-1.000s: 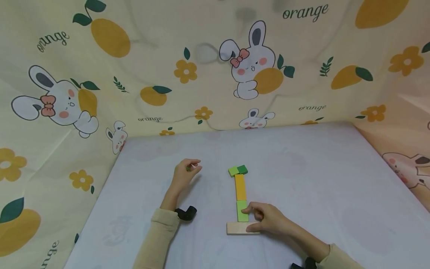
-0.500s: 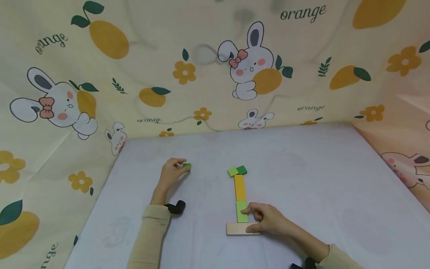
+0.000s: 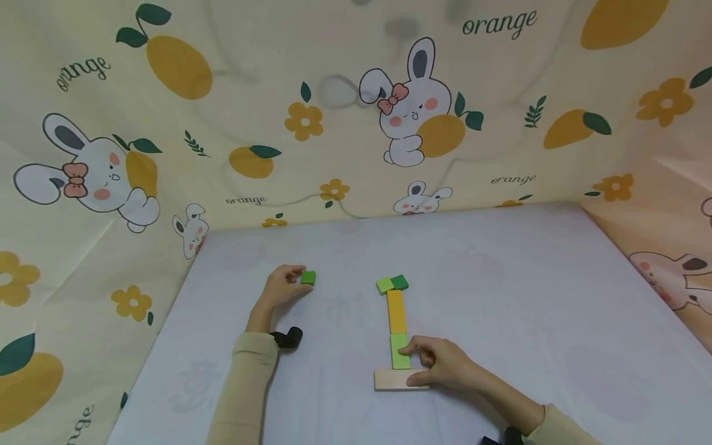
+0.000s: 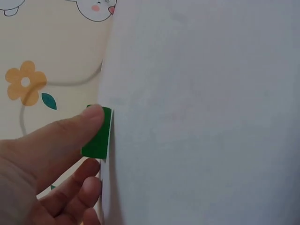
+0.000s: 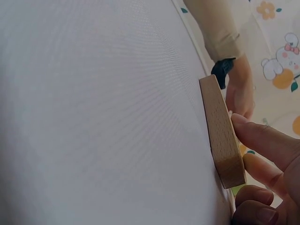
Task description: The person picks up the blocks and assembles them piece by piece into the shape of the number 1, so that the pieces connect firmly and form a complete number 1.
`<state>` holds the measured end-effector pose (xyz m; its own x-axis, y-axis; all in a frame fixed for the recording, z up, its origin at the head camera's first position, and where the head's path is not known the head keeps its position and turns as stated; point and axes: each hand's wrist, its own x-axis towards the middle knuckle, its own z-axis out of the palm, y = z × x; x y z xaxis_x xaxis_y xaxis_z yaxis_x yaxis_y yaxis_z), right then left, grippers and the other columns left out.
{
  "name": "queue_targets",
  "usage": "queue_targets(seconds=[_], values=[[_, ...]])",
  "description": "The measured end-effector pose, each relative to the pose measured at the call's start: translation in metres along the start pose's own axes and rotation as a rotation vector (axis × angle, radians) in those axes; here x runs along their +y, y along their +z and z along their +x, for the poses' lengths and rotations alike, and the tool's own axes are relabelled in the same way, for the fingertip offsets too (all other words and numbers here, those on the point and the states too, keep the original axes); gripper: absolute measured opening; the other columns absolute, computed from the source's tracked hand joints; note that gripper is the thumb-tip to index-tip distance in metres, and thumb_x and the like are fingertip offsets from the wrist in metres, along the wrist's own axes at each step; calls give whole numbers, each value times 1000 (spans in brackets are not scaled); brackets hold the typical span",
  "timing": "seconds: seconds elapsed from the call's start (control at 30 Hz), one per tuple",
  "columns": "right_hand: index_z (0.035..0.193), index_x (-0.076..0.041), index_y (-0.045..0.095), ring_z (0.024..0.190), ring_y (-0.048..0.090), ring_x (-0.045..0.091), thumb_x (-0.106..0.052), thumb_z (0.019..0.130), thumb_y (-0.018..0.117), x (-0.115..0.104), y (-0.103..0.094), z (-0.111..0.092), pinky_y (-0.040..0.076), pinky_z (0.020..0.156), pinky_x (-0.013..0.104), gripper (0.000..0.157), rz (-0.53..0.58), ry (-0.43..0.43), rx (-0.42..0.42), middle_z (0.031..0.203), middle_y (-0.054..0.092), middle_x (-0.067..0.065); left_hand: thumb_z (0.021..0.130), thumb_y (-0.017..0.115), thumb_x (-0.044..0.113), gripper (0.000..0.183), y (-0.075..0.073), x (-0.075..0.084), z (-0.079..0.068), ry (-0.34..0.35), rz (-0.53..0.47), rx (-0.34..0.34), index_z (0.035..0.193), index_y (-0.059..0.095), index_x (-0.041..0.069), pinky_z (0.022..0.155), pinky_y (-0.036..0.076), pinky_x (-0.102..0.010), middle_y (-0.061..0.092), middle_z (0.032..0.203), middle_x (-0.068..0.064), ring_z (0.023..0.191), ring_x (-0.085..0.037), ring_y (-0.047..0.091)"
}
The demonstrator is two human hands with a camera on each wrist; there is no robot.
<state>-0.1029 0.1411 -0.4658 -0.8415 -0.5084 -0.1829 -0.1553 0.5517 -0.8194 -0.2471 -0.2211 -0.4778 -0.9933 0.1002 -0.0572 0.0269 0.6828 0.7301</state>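
My left hand point(image 3: 282, 286) pinches a small green block point(image 3: 308, 278) between thumb and index finger, low over the white tabletop. In the left wrist view the thumb covers part of this green block point(image 4: 97, 140). To the right, my right hand point(image 3: 445, 364) rests its thumb on a flat wooden block point(image 3: 390, 380) and its index fingertip on a light green rectangular block point(image 3: 398, 360). A yellow long block point(image 3: 397, 312) continues the line away from me. At its far end lie a small light green block point(image 3: 384, 285) and a dark green block point(image 3: 399, 282).
A white cloth-covered tabletop point(image 3: 500, 296) spreads around the hands. A cream curtain point(image 3: 334, 154) with rabbits and oranges closes off the back and sides. Black wrist cameras are strapped to both wrists, the left wrist camera point(image 3: 288, 338) showing fully.
My left hand has moved left and slightly towards me with the green block, which now shows more of its face. The right hand and the row of blocks have stayed in place.
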Motion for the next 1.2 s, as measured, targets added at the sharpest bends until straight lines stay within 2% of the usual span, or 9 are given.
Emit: queue_targets(seconds=[0.37,0.57,0.9,1.1,1.2], values=[[109,-13,68,60,29,2,-27,71,84,0,2,-1,24,55,19,44,13,-9,2,64,32,-6,79,77,8,42,-2,-5,1,18,4,10,119,66,1,83,42,-26,63,112,-20,99,-28,58],[109,-13,68,60,30,2,-27,71,84,0,2,-1,24,56,19,44,20,-1,-2,65,33,-5,79,76,8,39,-4,-1,-1,1,3,15,117,66,1,82,42,-26,64,111,-20,98,-28,58],[109,-12,68,60,30,1,-28,72,83,1,-1,0,25,56,19,44,7,-12,-3,65,34,-6,77,78,9,38,-1,9,-5,43,5,48,113,67,-2,75,39,-23,68,106,-23,85,-24,57],[108,-11,68,60,30,0,-28,72,83,1,-1,0,25,56,18,43,-5,-27,3,66,34,-6,77,78,9,39,3,15,-6,23,-9,57,114,68,0,75,38,-23,68,108,-22,87,-23,56],[109,-10,68,60,30,0,-28,73,83,1,-1,0,25,56,18,43,-8,-28,4,66,34,-7,76,80,10,40,6,18,-6,33,-10,62,113,68,0,75,39,-23,68,108,-21,87,-24,57]])
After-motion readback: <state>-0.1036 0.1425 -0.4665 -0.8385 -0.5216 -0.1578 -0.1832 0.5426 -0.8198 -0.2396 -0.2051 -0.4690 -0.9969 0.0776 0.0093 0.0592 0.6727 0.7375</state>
